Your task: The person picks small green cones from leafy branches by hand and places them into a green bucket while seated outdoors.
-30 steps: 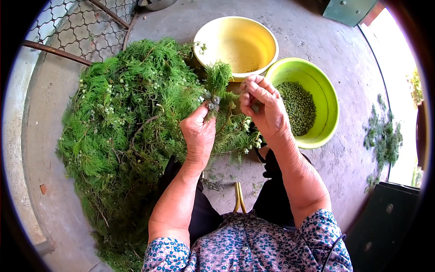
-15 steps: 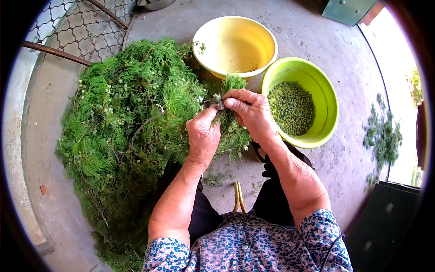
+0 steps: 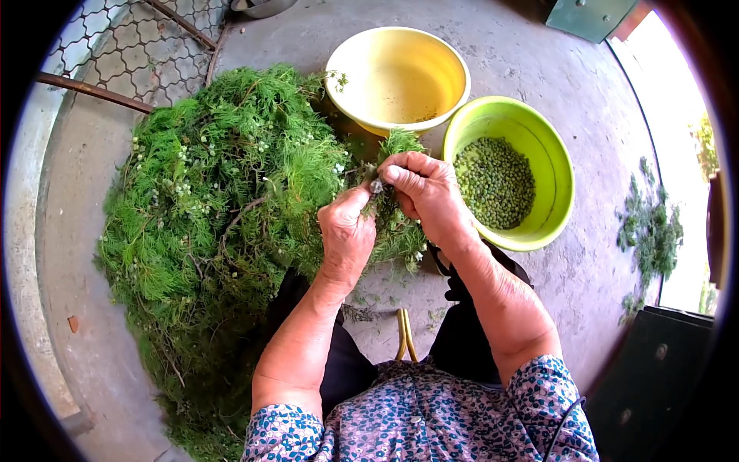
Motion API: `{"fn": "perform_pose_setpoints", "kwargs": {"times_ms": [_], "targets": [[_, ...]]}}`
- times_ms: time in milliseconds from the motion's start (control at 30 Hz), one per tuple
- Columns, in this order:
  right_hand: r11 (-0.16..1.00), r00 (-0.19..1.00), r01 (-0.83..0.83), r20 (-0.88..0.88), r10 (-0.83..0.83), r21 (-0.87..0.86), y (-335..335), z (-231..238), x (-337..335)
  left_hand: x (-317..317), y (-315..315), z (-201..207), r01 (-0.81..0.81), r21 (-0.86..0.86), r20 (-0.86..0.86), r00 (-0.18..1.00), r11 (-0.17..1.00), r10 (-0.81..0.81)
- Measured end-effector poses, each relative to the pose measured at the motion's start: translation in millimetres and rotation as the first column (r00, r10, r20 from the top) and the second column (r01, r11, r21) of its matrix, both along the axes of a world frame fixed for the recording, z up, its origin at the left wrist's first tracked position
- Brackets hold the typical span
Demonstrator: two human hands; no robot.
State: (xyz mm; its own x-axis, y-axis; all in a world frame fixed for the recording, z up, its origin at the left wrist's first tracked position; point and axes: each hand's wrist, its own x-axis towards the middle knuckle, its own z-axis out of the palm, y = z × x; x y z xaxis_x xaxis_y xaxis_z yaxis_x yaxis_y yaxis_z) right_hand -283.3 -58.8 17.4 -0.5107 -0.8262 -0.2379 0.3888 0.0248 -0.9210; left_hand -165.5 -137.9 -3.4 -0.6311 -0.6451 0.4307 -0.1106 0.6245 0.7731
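Observation:
Between my hands is a leafy evergreen sprig (image 3: 399, 145) with a small grey-green seed cone (image 3: 376, 186) on it. My left hand (image 3: 346, 235) is closed, its thumb and finger pinching the sprig right beside the cone. From the other side, my right hand (image 3: 433, 192) pinches the same sprig, thumb against forefinger; its other fingers are curled and partly hidden. A big heap of cut evergreen branches (image 3: 208, 200) dotted with pale cones lies to my left. Close to my right hand stands a lime-green tub (image 3: 556, 181) holding a layer of small green cones (image 3: 496, 185).
A yellow basin (image 3: 454, 69) with a few bits in its bottom stands beyond my hands. Loose greenery (image 3: 650, 227) lies on the concrete floor (image 3: 593, 138) at right, near a dark green panel (image 3: 654, 369). A metal lattice gate (image 3: 138, 54) is at far left.
The cone has turned slightly between my fingertips and shows more of its pale face. Both hands keep nearly the same place and grip.

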Motion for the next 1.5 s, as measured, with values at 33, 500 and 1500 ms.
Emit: {"fn": "perform_pose_setpoints", "kwargs": {"times_ms": [33,500,1500], "targets": [[1.000,1.000,0.004,-0.001,-0.004,-0.001,0,-4,0,-1,1,-1,0.004,-0.001,-0.001,1.000,1.000,-0.004],[1.000,0.982,-0.019,0.190,0.020,-0.007,6,-1,-5,-4,2,1,0.019,0.074,-0.033,0.999,0.997,-0.017],[0.986,0.866,-0.007,0.493,0.090,-0.167,0,5,7,-4,-4,7,-0.014,-0.095,-0.078,0.997,0.995,0.006]]}}
